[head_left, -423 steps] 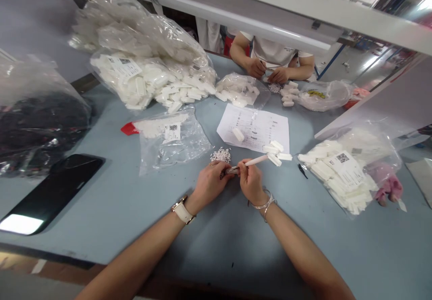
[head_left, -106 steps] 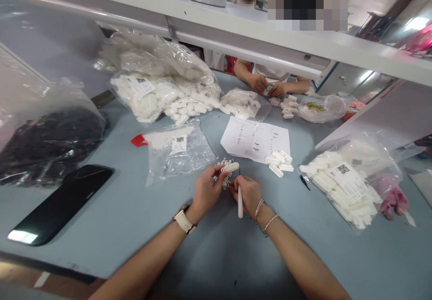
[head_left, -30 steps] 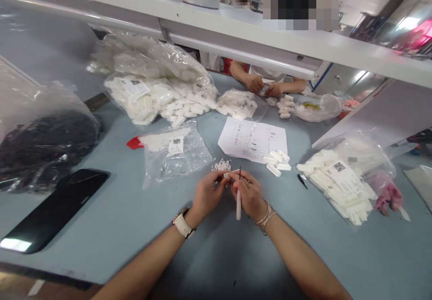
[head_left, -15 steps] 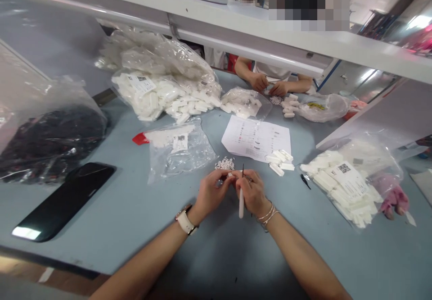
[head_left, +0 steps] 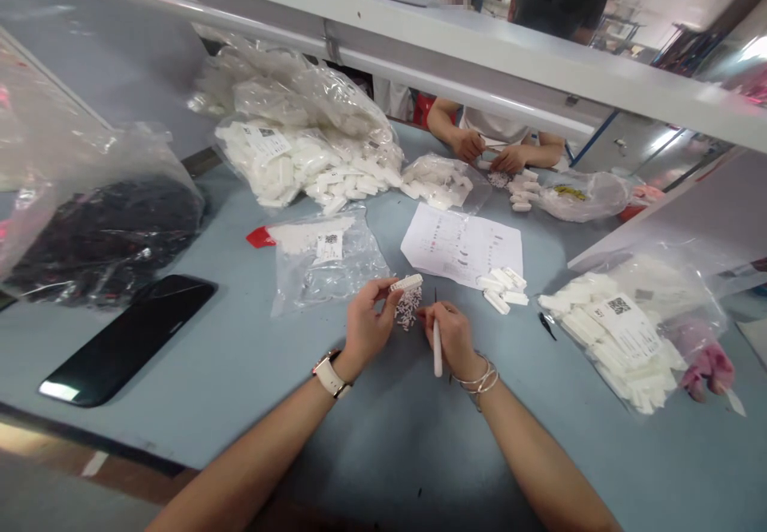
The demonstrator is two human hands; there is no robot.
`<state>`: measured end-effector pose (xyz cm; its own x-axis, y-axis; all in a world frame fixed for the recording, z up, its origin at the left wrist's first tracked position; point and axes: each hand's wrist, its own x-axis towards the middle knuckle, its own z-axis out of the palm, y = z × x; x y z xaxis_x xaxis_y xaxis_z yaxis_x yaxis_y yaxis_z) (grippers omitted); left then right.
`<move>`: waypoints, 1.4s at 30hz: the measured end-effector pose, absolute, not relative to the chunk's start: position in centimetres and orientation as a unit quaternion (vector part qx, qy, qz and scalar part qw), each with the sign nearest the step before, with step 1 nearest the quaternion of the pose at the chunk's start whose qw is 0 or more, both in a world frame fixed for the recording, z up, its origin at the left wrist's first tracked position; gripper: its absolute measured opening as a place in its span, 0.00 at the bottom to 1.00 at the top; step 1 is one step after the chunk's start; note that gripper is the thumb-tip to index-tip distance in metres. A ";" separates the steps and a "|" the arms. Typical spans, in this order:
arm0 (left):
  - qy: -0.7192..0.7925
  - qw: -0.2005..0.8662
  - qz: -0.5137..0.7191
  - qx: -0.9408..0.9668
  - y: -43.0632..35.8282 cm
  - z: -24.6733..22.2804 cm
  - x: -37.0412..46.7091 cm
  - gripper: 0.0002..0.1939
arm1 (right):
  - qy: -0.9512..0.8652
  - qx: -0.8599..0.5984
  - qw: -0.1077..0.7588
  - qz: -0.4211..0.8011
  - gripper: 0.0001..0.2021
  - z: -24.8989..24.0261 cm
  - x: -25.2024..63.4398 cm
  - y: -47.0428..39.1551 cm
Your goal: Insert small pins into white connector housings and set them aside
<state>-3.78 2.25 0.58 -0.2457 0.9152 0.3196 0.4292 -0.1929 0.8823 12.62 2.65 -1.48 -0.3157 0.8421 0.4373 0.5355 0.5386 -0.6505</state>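
Between the thumb and fingers of my left hand [head_left: 367, 323] is a small, long white plastic piece [head_left: 410, 282], held tilted over the table. My right hand [head_left: 454, 339] is closed around a slim white-handled tool [head_left: 437, 350] with a thin dark tip pointing away from me; its exact kind is unclear. The right fingertips are at the edge of a loose pile of tiny white bits [head_left: 408, 310], and whether they pinch one is too small to tell. Several similar white pieces [head_left: 502, 288] lie beyond my right hand, partly on a printed sheet [head_left: 459, 240].
Left are a flat black glossy panel [head_left: 129, 340] and a bag of dark parts [head_left: 108, 228]. Clear bags of white pieces [head_left: 269, 168] stand at the back, another bag [head_left: 623, 328] at right. Across the table, another person's hands [head_left: 509, 158] work beneath a shelf [head_left: 383, 25].
My hands, together before, have come apart. The left has raised the white piece into sight, and the right has moved down beside the tiny bits. The whole view has shifted slightly.
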 end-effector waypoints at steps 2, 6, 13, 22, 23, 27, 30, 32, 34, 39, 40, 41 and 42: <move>0.591 0.232 0.526 0.565 2.2 0.6 -3.7 0.14 | -0.802 -0.433 0.361 0.195 0.09 -1.4 12.6 2.6; 0.581 0.248 0.527 0.569 2.2 0.4 -3.6 0.14 | -0.812 -0.431 0.346 0.188 0.10 -1.3 12.4 2.8; 0.564 0.289 0.533 0.560 2.2 0.2 -3.3 0.13 | -0.808 -0.417 0.384 0.161 0.10 -0.8 12.4 2.9; 0.548 0.341 0.521 0.559 2.2 -0.3 -2.8 0.11 | -0.642 -0.475 0.554 0.235 0.14 0.2 12.1 2.1; 0.547 0.347 0.516 0.560 2.1 -0.4 -2.8 0.11 | -0.624 -0.485 0.561 0.248 0.14 0.2 12.1 2.2; 0.541 0.369 0.503 0.564 2.0 -0.5 -2.7 0.10 | -0.602 -0.494 0.564 0.272 0.15 0.2 12.0 2.3; 0.541 0.377 0.496 0.564 1.9 -0.4 -2.7 0.10 | -0.615 -0.483 0.554 0.286 0.15 0.1 12.1 2.2; 0.542 0.379 0.495 0.563 1.8 -0.4 -2.7 0.11 | -0.621 -0.479 0.547 0.295 0.14 0.0 12.1 2.2; 0.539 0.377 0.499 0.564 1.8 -0.5 -2.6 0.11 | -0.624 -0.483 0.540 0.294 0.14 0.0 12.1 2.1; 0.527 0.373 0.514 0.565 1.8 -0.6 -2.5 0.11 | -0.626 -0.502 0.529 0.275 0.13 0.0 12.1 2.1; 0.527 0.373 0.514 0.564 1.8 -0.7 -2.5 0.11 | -0.629 -0.504 0.527 0.269 0.13 0.1 12.1 2.2; 0.528 0.374 0.513 0.564 1.8 -0.7 -2.5 0.11 | -0.633 -0.505 0.525 0.261 0.13 0.1 12.1 2.1; 0.527 0.373 0.513 0.565 1.8 -0.7 -2.6 0.11 | -0.639 -0.504 0.523 0.252 0.13 0.2 12.1 2.1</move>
<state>-2.56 1.81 -0.74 -0.0834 0.9789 0.1867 0.2133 -0.1655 0.9629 12.09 2.13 0.22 0.0556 0.9082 0.4149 0.3816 0.3647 -0.8493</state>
